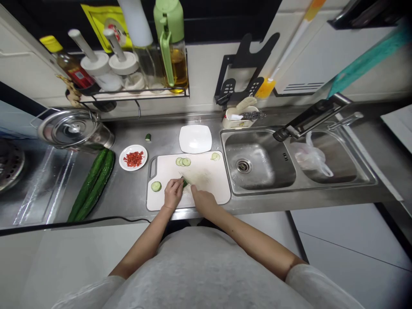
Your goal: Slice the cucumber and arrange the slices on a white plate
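A white cutting board [165, 171] lies on the steel counter. On its left part my left hand [174, 192] has its fingers closed on a small dark green piece of cucumber [184, 183]. Just to the right, my right hand [203, 201] is wrapped round a knife, whose handle is hidden in the palm. Its thin blade [187, 178] is hard to make out and points up-left beside the cucumber piece. Cucumber slices [183, 162] overlap near the board's back edge. One slice [156, 186] lies at the left, and more slices [215, 156] at the back right corner.
Behind the board stands a white square plate [195, 138]. A round plate [124, 166] holds chopped red pieces [134, 159]. Whole cucumbers [93, 184] and a lidded steel pot [72, 128] are at the left. A cucumber end [148, 137] lies behind. The double sink [257, 189] is right.
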A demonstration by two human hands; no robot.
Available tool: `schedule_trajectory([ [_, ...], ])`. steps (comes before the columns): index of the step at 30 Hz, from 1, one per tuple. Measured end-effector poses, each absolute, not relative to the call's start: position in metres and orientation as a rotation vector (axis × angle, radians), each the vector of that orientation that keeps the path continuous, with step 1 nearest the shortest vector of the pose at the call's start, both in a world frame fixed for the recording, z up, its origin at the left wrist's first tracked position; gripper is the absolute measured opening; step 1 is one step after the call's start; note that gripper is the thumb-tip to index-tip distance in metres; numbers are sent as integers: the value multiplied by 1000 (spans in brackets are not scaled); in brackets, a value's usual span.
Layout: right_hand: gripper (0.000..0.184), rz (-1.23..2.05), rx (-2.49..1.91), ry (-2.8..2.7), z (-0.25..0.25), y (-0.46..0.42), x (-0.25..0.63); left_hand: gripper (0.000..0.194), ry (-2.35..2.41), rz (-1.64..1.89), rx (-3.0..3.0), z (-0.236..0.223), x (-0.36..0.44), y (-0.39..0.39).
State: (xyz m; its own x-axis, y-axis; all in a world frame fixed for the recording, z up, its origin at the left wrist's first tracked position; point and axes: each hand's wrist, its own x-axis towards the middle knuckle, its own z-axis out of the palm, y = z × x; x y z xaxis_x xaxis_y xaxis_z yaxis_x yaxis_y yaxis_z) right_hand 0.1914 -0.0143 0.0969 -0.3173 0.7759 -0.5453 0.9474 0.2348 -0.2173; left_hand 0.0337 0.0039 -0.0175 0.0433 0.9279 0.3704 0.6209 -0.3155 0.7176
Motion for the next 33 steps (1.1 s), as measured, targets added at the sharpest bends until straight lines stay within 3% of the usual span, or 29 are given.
schedule_trajectory([
  [33,38,-850,1561,2167,91,-7,199,19,1535,1159,1970,-19,32,5],
])
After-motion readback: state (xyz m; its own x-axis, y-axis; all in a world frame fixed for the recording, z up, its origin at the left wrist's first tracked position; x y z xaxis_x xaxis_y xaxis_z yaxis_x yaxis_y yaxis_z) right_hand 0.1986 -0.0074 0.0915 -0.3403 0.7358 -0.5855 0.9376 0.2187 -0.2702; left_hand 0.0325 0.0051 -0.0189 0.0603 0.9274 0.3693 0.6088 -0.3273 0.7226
